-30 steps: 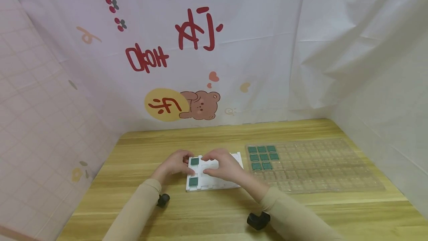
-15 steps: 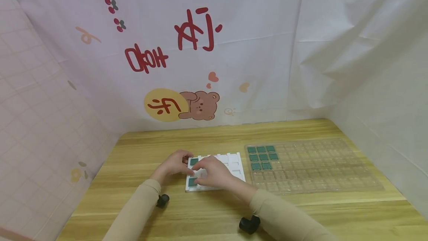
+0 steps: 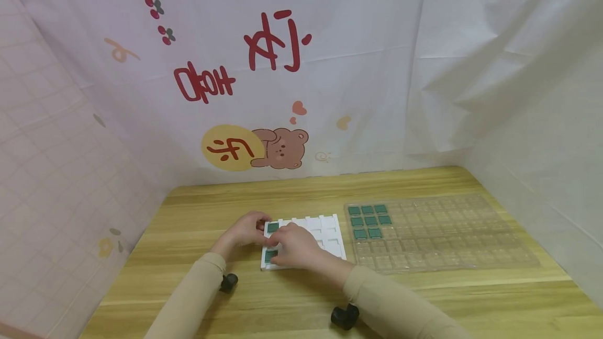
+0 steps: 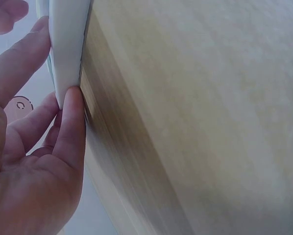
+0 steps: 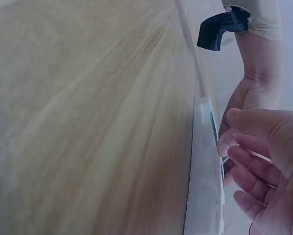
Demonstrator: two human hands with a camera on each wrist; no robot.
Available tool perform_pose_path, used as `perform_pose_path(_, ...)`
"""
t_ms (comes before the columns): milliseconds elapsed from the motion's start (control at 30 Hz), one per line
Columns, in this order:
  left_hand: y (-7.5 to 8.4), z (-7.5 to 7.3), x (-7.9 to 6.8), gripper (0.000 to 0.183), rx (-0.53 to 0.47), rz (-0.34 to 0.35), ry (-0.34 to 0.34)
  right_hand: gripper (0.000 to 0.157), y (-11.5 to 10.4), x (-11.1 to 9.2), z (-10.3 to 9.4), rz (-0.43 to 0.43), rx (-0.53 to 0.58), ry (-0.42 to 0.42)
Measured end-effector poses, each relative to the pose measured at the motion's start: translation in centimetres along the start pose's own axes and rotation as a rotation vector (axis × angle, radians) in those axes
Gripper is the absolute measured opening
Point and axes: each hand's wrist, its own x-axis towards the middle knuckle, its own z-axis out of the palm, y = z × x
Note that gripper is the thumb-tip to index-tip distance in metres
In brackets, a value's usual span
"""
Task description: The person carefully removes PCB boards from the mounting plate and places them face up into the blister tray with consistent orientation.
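A white compartment tray [image 3: 333, 247] lies on the table, with green square chips in its left column. The far chip [image 3: 272, 228] shows fully; the near chip [image 3: 269, 256] is partly covered by my right hand. My left hand [image 3: 247, 230] grips the tray's left edge; in the left wrist view, fingers curl against the white edge [image 4: 68, 44] with the thumb over the top. My right hand [image 3: 298, 247] is over the tray's left part, thumb tip at the near chip. In the right wrist view its thumb and fingers [image 5: 252, 169] stand apart, nothing visible between them.
Right of the white tray lies a clear plastic tray [image 3: 452, 239] with many pockets, several green chips [image 3: 370, 221] in its far left corner. Wooden table [image 3: 264, 302] surrounds both trays. A printed cloth [image 3: 358, 67] hangs behind. Black wrist devices [image 3: 345, 317] sit under both forearms.
My right hand has moved left and nearer over the white tray, uncovering its right-hand compartments, and its thumb now reaches the near chip. My left hand keeps its grip on the edge.
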Motion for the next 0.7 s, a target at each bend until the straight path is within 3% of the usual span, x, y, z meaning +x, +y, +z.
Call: perform_pose_path(700,0.1,-0.1,0.0,0.055,-0.033,0.015,-0.013,0.026,-1.4,0.1,0.0,-0.008,-0.253,-0.048)
